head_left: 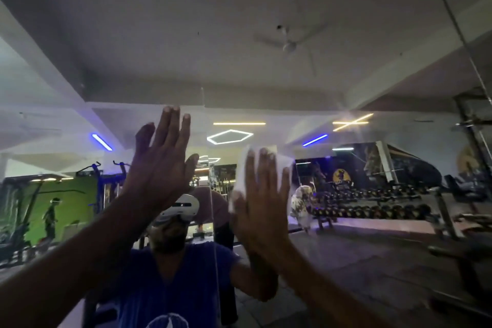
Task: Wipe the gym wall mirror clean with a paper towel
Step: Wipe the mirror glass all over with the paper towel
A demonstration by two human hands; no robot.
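A: Both hands are up on the mirror [359, 189] now. The right hand [262, 205] is spread flat, fingers wide, pressing the paper towel [243, 168] against the glass. White edges of the towel poke out above the fingertips and past the thumb side.

B: And the left hand [159, 160]?

A: Open as well, palm flat, holding nothing. It looks braced on the glass just left of the vertical seam [210, 194] between panels.

B: So how far along is it?

A: Mid-wipe, I'd say. The towel sits at head height just right of that seam. The glass is too dim and full of reflections to tell clean patches from dirty ones. By my reckoning, the wide stretch out towards the right edge, and the lower part, are likely left to do.
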